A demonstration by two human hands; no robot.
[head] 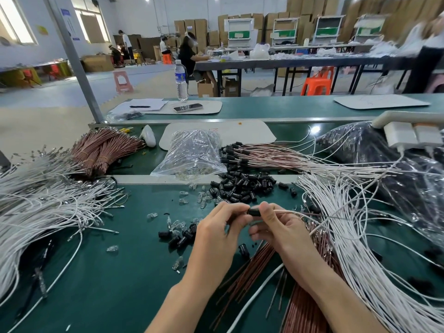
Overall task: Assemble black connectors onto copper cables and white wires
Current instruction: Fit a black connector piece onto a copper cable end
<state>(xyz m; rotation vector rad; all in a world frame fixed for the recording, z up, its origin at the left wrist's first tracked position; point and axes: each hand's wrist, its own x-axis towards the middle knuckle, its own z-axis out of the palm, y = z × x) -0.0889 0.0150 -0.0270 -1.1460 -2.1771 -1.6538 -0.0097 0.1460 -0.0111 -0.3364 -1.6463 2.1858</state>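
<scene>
Currently the work sits low in the centre, above the green tabletop [120,272]:

- The left hand [217,228] pinches a black connector [253,211] by its fingertips. The right hand [278,227] pinches a white wire [292,211] right at the connector's other end.
- The joint is hidden behind the right fingertips, so I cannot tell whether the terminal is seated. If it goes in at an angle it could jam or bend, and a push that is too light may leave it loose.
- The held wire trails right into the loose white wires [348,212]. A snag there could tug it back out, or drag neighbouring wires along.
- The fingertip grip on the connector looks light. A slip would likely drop it among the spare connectors [240,186] just beyond, where a half-fitted one would be hard to find.
- The right forearm lies over the copper cables [249,267]. Shifting it could scatter or kink them.
- Small clear bulbs [202,197] lie near the left hand. A careless sweep could roll them away or crush one.
</scene>
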